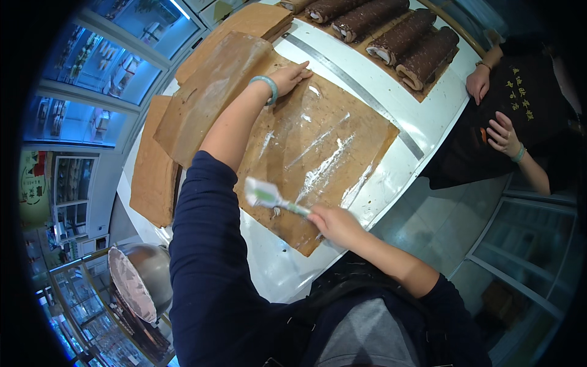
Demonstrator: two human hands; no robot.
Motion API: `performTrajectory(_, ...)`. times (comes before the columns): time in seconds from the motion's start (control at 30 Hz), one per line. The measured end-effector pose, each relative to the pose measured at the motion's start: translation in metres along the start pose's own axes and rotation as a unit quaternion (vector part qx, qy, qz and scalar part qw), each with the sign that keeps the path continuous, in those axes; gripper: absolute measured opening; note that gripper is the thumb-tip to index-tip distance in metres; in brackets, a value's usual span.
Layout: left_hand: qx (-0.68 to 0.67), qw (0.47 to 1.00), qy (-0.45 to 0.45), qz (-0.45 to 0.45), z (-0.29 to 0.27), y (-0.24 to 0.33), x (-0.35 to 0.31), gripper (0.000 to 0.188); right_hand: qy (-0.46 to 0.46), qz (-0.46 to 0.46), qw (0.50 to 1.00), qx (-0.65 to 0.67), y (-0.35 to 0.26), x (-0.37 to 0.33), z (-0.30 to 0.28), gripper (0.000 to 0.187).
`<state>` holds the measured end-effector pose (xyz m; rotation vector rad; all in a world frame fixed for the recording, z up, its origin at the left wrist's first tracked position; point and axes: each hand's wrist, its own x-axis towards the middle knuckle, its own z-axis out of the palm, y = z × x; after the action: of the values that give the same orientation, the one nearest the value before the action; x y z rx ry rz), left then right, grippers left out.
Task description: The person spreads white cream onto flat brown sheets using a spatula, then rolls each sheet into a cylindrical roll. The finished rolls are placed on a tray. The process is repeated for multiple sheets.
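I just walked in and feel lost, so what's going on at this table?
A person's right hand holds a spatula over a brown sheet streaked with white. The left hand is at the sheet's far end. Dark brown rolls lie beyond a metal ruler; another person is right of the table.

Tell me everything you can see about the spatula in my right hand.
The spatula has a broad, pale head with a green patch and a slim, light handle with some green. Motion blur hides finer detail and leaves its material unclear. The right hand grips the handle. The head points left and slightly away from you, over the left edge of the brown sheet; whether they touch cannot be told.
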<state>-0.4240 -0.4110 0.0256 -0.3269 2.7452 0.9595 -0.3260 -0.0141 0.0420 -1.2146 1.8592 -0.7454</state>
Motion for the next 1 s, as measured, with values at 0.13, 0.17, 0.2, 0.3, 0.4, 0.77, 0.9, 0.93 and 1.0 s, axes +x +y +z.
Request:
performTrajectory(0.13,0.090,0.996,-0.006,-0.007,-0.007,0.031,-0.005,0.064,-0.055,0.098,0.972,0.205,0.005,-0.026,-0.036,0.025)
performTrajectory(0.17,0.141,0.990,-0.022,-0.017,-0.008,0.042,-0.002,0.063,0.023,0.081,0.987,0.140,0.018,-0.034,-0.064,0.024)
performTrajectory(0.2,0.184,0.983,-0.017,-0.015,-0.004,0.052,0.000,0.062,0.090,0.114,0.986,0.082,0.030,-0.038,-0.089,0.024)
performTrajectory(0.3,0.173,0.966,0.040,0.190,0.023,0.075,-0.004,0.053,0.214,0.102,0.963,-0.127,0.064,-0.031,-0.134,0.023)
performTrajectory(0.4,-0.026,0.987,-0.097,0.129,0.048,0.084,0.003,0.049,0.208,0.095,0.956,-0.184,0.080,-0.026,-0.139,0.023)
performTrajectory(0.77,-0.052,0.986,-0.128,0.092,0.056,0.081,0.009,0.061,0.206,0.076,0.972,-0.079,0.063,-0.043,-0.085,0.022)
performTrajectory(0.9,0.012,0.987,-0.129,0.098,0.056,0.094,0.007,0.074,0.239,0.056,0.966,-0.084,0.064,-0.044,-0.086,0.023)
performTrajectory(0.93,0.038,0.987,-0.125,0.093,0.056,0.098,0.008,0.077,0.214,0.083,0.969,-0.095,0.063,-0.043,-0.085,0.022)
performTrajectory(1.0,0.069,0.986,-0.132,0.071,0.054,0.105,0.007,0.082,0.178,0.112,0.971,-0.115,0.061,-0.043,-0.083,0.020)
